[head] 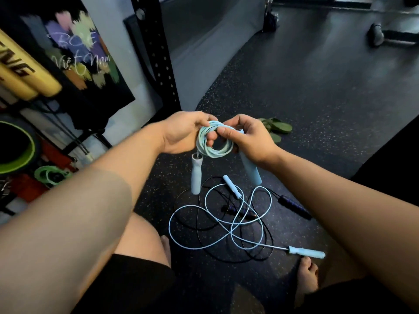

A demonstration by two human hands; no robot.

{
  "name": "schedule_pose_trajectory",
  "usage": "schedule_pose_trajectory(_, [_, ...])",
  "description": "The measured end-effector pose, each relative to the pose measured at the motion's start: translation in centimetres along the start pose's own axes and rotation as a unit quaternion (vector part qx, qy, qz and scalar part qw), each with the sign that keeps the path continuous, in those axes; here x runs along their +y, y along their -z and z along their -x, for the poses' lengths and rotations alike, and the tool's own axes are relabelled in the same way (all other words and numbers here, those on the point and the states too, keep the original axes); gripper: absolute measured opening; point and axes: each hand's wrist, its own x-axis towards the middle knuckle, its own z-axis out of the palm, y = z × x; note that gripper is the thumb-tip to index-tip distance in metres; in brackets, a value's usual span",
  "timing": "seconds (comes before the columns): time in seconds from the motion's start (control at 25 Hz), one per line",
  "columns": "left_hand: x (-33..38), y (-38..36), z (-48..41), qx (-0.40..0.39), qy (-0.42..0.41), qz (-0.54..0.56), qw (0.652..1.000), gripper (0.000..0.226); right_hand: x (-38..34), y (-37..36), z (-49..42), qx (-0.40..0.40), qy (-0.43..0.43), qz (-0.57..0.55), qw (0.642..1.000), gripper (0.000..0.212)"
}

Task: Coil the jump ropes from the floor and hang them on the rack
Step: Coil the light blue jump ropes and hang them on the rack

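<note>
coil [214, 141] of pale blue rope sits pinched in left hand [181, 132]; right hand [247, 137] grips one handle [250, 169]. tuck both handles snugly before hanging.

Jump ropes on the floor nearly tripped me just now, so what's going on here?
A person is tidying them. Both hands hold a light-blue jump rope wound into a coil: the left hand grips the coil, the right hand holds one handle and pinches the loops, the other handle hangs free. Another light-blue rope and a black rope lie tangled on the floor, not yet coiled.
</note>
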Motion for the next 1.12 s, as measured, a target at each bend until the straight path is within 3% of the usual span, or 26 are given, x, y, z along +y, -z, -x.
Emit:
schedule_pose_trajectory(0.08, [1.0, 1.8, 1.9, -0.029, 0.011, -0.003, 1.0, 0.023, -0.2, -1.4, -0.6, -0.024, -0.003, -0.026, 0.999, 0.015])
schedule_pose_trajectory(0.16, [1.2, 3.7, 3.1, -0.005, -0.005, -0.035, 0.999, 0.024, -0.5, -3.4, -1.9, -0.034, -0.004, -0.04, 0.999, 0.015])
schedule_pose_trajectory(0.32, [-1.5, 9.1, 5.4, 0.132, -0.078, -0.033, 0.988, 0.02, 0.7, -9.9, -4.6, -0.046, -0.019, -0.086, 0.995, 0.01])
schedule_pose_trajectory(0.48, [-7.1, 16.1, 9.3, 0.24, -0.089, 0.016, 0.967, 0.028, 4.6, -19.1, -6.5, -0.088, -0.052, -0.069, 0.992, 0.015])
schedule_pose_trajectory(0.56, [-10.6, 18.7, 10.5, 0.304, -0.09, 0.03, 0.948, 0.03, 6.6, -22.9, -6.8, -0.108, -0.071, -0.052, 0.99, 0.015])
schedule_pose_trajectory(0.68, [-16.4, 22.1, 11.9, 0.412, -0.082, -0.049, 0.906, 0.032, 10.4, -28.2, -7.1, -0.169, -0.103, -0.036, 0.979, 0.013])
schedule_pose_trajectory(0.92, [-22.7, 27.6, 14.9, 0.547, -0.079, -0.068, 0.83, 0.026, 14.8, -37.2, -8.9, -0.277, -0.168, -0.064, 0.944, 0.019])
schedule_pose_trajectory(1.12, [-23.9, 31.5, 17.8, 0.644, -0.057, -0.021, 0.763, 0.016, 14.6, -43.9, -11.6, -0.322, -0.11, 0.01, 0.94, 0.019])
